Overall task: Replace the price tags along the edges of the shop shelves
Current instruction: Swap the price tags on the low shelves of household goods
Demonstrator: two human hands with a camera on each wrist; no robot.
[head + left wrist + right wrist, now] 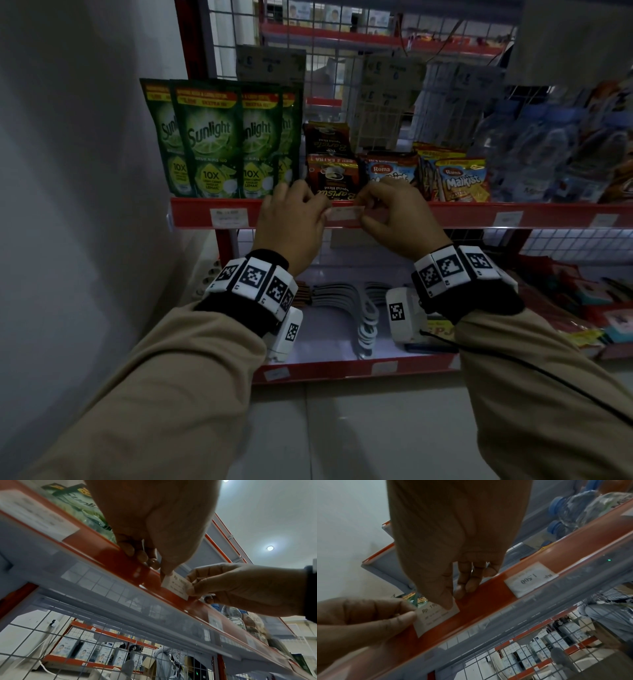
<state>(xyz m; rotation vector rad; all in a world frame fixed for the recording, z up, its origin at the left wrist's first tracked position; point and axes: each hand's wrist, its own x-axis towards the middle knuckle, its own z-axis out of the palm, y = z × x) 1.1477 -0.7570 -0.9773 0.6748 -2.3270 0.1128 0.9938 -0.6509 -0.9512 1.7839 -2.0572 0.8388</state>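
At about ten o'clock in the head view, green detergent pouches (212,137) are stood along the red shelf edge (445,214), with an already mounted tag (228,216) seen below them in the strip. Toward the centre, the left hand (291,219) is held against the edge; its thumb and forefinger are closed on the left end of a small white price tag (343,213), the other fingers being curled onto the strip. The tag is printed with "Rp" and a figure that cannot be read in full. It is held at the face of the red strip, at roughly twelve o'clock from the wrists, below the coffee sachets (334,181). Whether its lower edge is already seated in the clear holder cannot be told.

The right end of the tag is pinched by the right hand (400,219), thumb in front, the remaining fingers resting on the strip. Further toward three o'clock, another tag (530,579) marked 1.500 is seen seated in the strip, with biscuit packs (462,181) and water bottles (570,507) above.

The tag is judged to be thin paper: almost weightless, limp, easily creased or torn, and liable to buckle if pushed from one end. It is best taken at both short ends, as now, and kept lightly taut while it is slid flat behind the holder's lip.
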